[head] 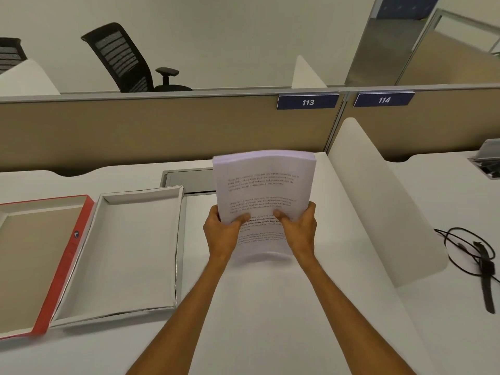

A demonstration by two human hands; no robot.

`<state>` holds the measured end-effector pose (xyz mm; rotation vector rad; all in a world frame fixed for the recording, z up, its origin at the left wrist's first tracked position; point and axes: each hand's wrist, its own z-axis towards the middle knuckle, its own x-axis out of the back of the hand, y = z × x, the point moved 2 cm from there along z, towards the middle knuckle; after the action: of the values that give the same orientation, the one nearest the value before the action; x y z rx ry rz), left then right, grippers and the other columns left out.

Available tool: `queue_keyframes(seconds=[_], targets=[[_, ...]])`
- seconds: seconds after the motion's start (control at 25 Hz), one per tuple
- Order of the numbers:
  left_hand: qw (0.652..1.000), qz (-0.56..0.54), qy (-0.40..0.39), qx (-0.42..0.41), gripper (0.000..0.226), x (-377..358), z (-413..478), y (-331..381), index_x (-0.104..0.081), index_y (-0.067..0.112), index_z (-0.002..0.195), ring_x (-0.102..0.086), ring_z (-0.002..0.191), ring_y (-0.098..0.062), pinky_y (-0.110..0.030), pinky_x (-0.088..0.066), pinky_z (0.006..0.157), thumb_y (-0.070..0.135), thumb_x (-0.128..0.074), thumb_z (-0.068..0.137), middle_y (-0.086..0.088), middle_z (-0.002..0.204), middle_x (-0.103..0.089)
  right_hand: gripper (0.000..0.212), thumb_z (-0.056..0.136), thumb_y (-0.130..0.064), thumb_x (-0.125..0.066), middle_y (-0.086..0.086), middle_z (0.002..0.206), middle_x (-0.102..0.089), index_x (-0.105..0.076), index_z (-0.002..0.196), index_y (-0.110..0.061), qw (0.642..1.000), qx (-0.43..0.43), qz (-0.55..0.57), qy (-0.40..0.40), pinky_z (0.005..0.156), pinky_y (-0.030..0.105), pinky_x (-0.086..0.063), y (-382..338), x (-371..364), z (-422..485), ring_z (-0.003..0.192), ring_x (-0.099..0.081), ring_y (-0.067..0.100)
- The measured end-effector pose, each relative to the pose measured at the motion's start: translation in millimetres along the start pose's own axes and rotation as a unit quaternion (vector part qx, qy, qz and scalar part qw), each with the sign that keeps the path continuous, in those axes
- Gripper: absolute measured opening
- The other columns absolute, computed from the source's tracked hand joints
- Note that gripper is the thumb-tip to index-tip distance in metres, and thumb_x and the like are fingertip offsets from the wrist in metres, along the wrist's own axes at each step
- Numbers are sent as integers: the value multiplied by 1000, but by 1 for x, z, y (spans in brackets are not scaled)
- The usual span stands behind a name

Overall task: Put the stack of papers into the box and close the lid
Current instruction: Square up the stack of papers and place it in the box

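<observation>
Head view: both hands are holding the papers up off the counter, right of centre. Left hand is pinching the stack's left edge, thumb on the printed top sheet, fingers hidden underneath. Right hand is doing the same on the right edge. The stack is tilting up and away, far end raised, near end sagging and a bit blurred. It is not touching the counter as far as I can tell.

The box is lying open on the counter to the left, white inside, nothing in it, well apart from the stack. The lid is lying just beside the box on its far-left side, red rim, brown inside facing up, edge touching or nearly touching the box wall.

Step in hand, judging from this: carrying the stack, not yet placed. Next move is calling for swinging the papers left over the box, levelling them, lining the edges up with the walls and lowering flat. After that the lid is needing flipping over onto the box.

A cable is sitting far right, out of the way.
</observation>
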<state>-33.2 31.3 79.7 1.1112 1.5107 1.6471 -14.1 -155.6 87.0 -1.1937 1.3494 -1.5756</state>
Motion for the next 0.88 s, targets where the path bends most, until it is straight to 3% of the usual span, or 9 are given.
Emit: queue_keyframes(seconds=[0.12, 0.4, 0.64, 0.88], targets=[[1000, 22, 12, -4, 51, 10, 7, 18, -62, 21, 105, -70, 80, -13, -15, -59, 59, 38, -87, 64, 6, 99, -69, 58, 72, -31, -82, 0, 108, -58, -38, 109, -20, 998, -22, -50, -1, 54, 13, -51, -21, -3, 4, 85, -62, 14], [996, 81, 14, 17, 55, 43, 19, 42, -64, 10, 111, -72, 87, -23, -37, -62, 77, 33, -87, 67, -7, 111, -72, 69, 70, -38, -82, 9, 118, -61, -42, 118, -9, 985, -61, -159, -20, 73, 30, -51, -48, -25, -2, 90, -59, 20], [992, 121, 3, 34, 49, 86, 22, 39, -65, 9, 110, -71, 94, -31, -40, -61, 79, 29, -85, 70, -12, 115, -72, 61, 74, -38, -79, 10, 118, -63, -43, 116, -11, 981, -64, -175, -48, 70, 29, -52, -56, -59, -28, 95, -67, 26], [988, 146, 8, 48, 46, 148, 31, 27, -64, 10, 112, -71, 94, -31, -41, -60, 79, 30, -81, 75, -12, 118, -70, 55, 77, -36, -77, 9, 118, -63, -43, 113, -12, 981, -64, -164, -81, 66, 25, -51, -63, -113, -63, 89, -65, 21]])
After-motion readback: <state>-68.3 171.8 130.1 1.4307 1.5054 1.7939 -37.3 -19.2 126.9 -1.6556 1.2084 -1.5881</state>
